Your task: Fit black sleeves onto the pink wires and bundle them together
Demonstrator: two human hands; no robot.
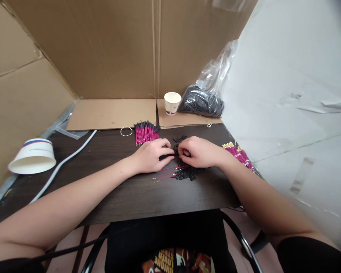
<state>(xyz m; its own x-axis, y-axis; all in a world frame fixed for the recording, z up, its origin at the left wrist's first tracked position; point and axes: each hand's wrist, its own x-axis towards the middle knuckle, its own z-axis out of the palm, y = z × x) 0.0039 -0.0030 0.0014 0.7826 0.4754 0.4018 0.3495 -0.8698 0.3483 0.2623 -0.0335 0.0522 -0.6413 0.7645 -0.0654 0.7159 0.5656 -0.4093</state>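
Near the middle of the dark table, my left hand (154, 155) has its thumb and fingertips pinched together. A tiny bright tip shows at those fingertips, seemingly the end of a thin wire. Close by on the right, my right hand (197, 151) is curled closed; whatever its fingers pinch is hidden. Thin magenta wires (165, 175) with gold tips lie just below the hands. Short black sleeves (189, 173) are heaped under and in front of my right hand, and more black sleeves (181, 138) lie behind the fingers.
Behind my left hand lies a bundle of magenta wires with black ends (146, 132), beside a white rubber band (126, 131). Gold-tipped wires (240, 154) sit at right. A paper cup (172, 103), a bag of black sleeves (201, 101), a tipped paper bowl (33, 154) and a grey cable (63, 163) surround them.
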